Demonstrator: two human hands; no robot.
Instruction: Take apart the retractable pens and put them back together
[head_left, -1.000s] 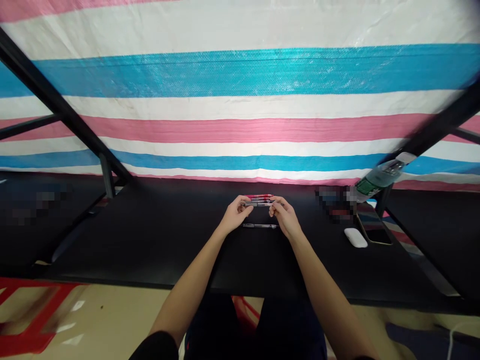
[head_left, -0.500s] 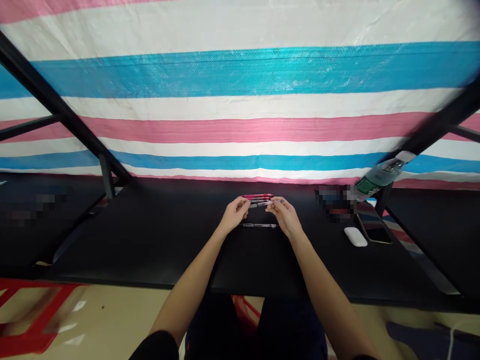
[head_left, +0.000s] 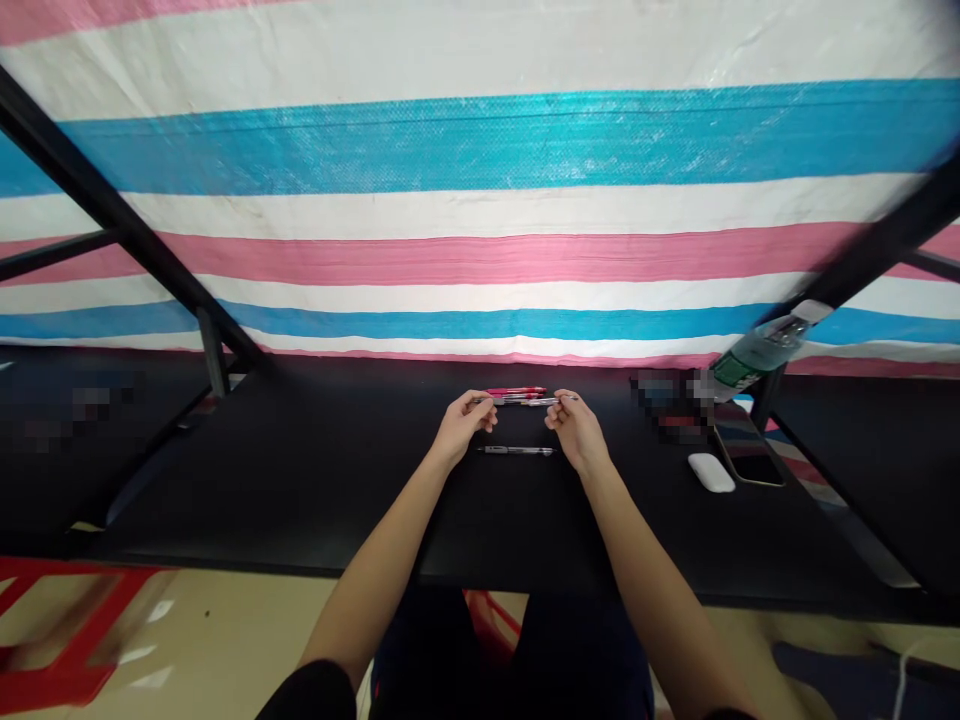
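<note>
My left hand (head_left: 462,424) pinches a small greyish piece, apparently a pen cap (head_left: 498,402), between thumb and fingertips. Across a short gap, my right hand (head_left: 574,424) grips a slim, light-coloured pen (head_left: 537,402), its end pointing left toward the other hand. Just behind both hands lie red pens (head_left: 516,391) on the black table, partly covered by what I hold. A clear pen with dark ends (head_left: 517,451) rests crosswise on the table, nearer to me and between my wrists, touched by neither hand.
To the right are a white earbud case (head_left: 711,473), a phone (head_left: 750,455) and a leaning water bottle (head_left: 761,352). Blurred-out items sit beside the bottle. A striped tarp (head_left: 480,260) hangs behind the black table (head_left: 315,480), and slanted dark metal bars (head_left: 150,235) frame both sides.
My hands have drawn slightly apart. The light pen and the greyish piece, earlier close together between them, now show a gap. The pen lying in front has barely changed.
</note>
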